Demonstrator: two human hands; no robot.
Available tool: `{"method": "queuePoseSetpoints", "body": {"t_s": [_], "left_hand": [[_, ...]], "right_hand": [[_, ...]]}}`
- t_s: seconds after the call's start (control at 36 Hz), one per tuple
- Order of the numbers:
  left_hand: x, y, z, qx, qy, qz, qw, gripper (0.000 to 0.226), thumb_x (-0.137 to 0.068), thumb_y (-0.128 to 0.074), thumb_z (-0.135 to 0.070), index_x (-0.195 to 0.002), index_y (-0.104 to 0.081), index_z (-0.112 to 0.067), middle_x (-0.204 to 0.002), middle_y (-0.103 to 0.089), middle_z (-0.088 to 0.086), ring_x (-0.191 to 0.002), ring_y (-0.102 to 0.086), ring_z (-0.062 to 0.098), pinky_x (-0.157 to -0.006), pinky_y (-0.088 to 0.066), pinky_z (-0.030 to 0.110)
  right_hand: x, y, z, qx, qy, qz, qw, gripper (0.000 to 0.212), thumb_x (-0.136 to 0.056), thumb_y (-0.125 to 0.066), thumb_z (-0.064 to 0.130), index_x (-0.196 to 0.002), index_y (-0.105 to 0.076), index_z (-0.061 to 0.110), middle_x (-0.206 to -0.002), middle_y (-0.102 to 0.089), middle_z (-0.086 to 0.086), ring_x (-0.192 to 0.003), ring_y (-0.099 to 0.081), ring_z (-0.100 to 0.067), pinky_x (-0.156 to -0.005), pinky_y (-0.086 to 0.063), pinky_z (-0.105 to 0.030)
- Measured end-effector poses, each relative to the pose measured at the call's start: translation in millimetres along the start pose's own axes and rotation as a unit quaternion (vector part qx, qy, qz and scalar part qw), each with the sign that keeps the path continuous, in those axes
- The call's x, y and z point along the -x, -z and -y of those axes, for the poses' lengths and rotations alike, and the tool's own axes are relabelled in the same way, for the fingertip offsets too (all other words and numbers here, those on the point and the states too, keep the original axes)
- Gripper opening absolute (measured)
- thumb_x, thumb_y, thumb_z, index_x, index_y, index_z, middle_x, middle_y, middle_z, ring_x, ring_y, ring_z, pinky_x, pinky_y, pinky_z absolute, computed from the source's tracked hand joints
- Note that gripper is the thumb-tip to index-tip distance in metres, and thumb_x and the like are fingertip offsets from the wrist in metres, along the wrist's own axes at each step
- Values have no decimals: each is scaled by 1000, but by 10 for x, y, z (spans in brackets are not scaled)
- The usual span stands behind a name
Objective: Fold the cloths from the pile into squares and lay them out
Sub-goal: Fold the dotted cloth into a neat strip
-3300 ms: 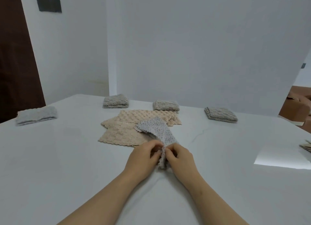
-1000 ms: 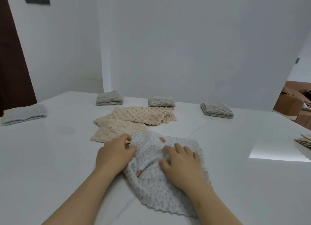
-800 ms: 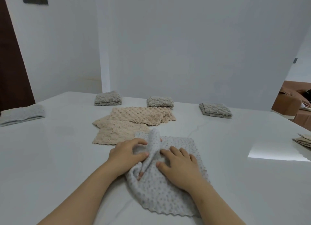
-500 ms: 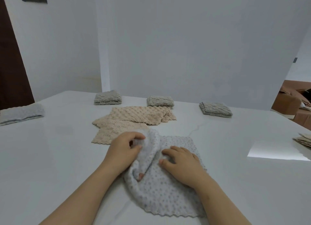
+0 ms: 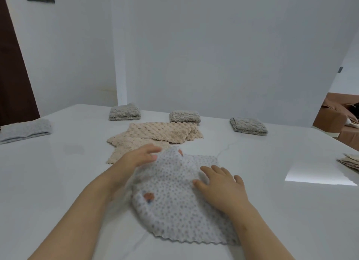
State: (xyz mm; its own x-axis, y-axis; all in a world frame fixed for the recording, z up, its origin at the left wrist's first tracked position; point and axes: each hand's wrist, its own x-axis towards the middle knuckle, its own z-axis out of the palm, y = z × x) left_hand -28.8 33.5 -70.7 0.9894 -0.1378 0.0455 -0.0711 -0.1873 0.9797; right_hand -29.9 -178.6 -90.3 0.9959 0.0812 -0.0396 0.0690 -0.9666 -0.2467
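Note:
A white cloth with grey dots [image 5: 174, 207] lies spread on the white table [image 5: 58, 182] in front of me. My left hand [image 5: 139, 158] holds its left edge, lifted off the table and carried over towards the right; the motion is blurred. My right hand [image 5: 221, 184] lies flat on the cloth's right half, fingers spread, pinning it down. Just beyond the dotted cloth is the pile of beige textured cloths [image 5: 155, 137], unfolded and overlapping.
Three folded grey cloths sit in a row at the far edge: left [image 5: 124, 114], middle [image 5: 184, 116], right [image 5: 247, 127]. A longer folded grey cloth [image 5: 25, 130] lies far left. Beige cloths [image 5: 351, 161] lie at the right edge.
The cloth was bunched between both hands, then spread flat. My left hand has since taken its left edge and lifted it over towards the right, while my right hand stays pressed on it.

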Motion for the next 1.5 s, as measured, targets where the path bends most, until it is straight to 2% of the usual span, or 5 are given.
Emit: {"method": "queuePoseSetpoints", "body": {"t_s": [0.25, 0.67, 0.89, 1.03, 1.5], "left_hand": [[8, -182, 208, -564, 84, 77, 818, 58, -94, -25, -56, -147, -11, -36, -157, 0, -13, -145, 1, 9, -116, 1, 46], [-201, -298, 358, -581, 30, 67, 811, 69, -91, -22, -64, -148, 1, -33, -157, 9, -12, -145, 8, 11, -118, 1, 46], [-12, -123, 325, -463, -95, -29, 881, 83, -63, -27, -69, -135, -42, -32, -144, -39, -11, -136, -30, 10, -110, -23, 32], [263, -151, 324, -308, -144, -130, 931, 33, -68, -47, -41, -94, -65, -30, -94, -60, -18, -100, -50, 7, -80, -31, 7], [819, -284, 357, -485, -190, 30, 853, 76, -59, -25, -78, -114, -60, -38, -104, -45, -28, -101, -42, -6, -84, -30, 15]], "right_hand": [[-51, 3, -44, 54, -39, 9, 998, 59, -93, -25, 57, -140, -34, 22, -150, -30, 1, -137, -28, -20, -106, -21, -44], [-217, -122, -52, 28, -6, 45, 999, 70, -90, -22, 66, -149, -8, 31, -159, 1, 4, -146, 3, -20, -116, -1, -44], [21, 21, -161, -4, -46, -185, 982, 47, -96, -32, 45, -139, -36, 26, -140, -46, 1, -131, -37, -20, -107, -22, -37], [224, -15, -242, -51, -15, -204, 977, 29, -95, -39, 30, -116, -57, 21, -117, -59, 1, -113, -46, -19, -92, -32, -31], [982, -92, -510, -81, 178, -97, 976, 27, -78, -59, 51, -96, -62, 32, -95, -52, 23, -96, -46, -3, -86, -34, -17]]}}
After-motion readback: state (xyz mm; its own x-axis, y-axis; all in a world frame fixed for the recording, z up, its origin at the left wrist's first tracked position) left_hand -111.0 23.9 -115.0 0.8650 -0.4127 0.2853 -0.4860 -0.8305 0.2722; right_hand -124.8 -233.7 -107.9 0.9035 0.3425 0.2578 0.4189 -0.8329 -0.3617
